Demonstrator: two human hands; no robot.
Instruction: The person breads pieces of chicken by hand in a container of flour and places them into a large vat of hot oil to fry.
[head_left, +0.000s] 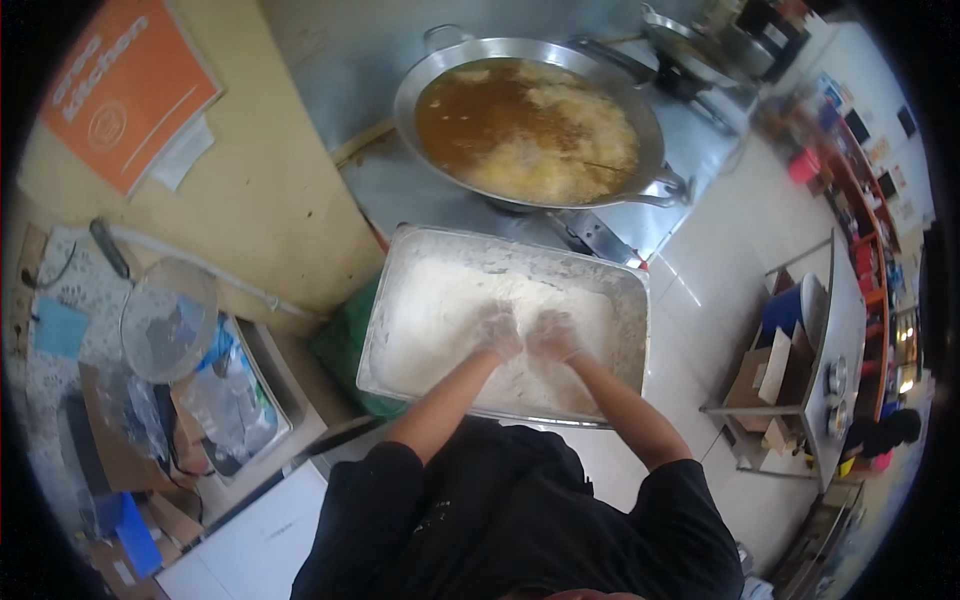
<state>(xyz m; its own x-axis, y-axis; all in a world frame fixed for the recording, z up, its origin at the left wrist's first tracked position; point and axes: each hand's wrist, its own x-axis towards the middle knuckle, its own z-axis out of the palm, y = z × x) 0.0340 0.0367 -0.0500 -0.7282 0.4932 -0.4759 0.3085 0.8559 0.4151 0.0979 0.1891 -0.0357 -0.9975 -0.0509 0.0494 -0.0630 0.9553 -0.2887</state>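
Both of my hands are in a deep rectangular metal pan (631, 330) of white flour-like powder (431, 322). My left hand (495, 334), in a thin clear glove dusted white, touches the powder near the pan's middle. Just to its right, with a small gap between them, my right hand (553, 336) is gloved the same way and also touches the powder. Powder and blur hide the fingertips, so I cannot tell whether either hand grips anything. Dried powder coats the pan's inner walls.
Beyond the pan, a large metal wok (409, 105) holds brown oil (469, 116) with pale frothing patches. A second wok (697, 49) stands farther right. A round strainer (169, 319) lies at left above boxes and plastic bags. A metal table (832, 337) stands at right; a person (885, 431) is beyond.
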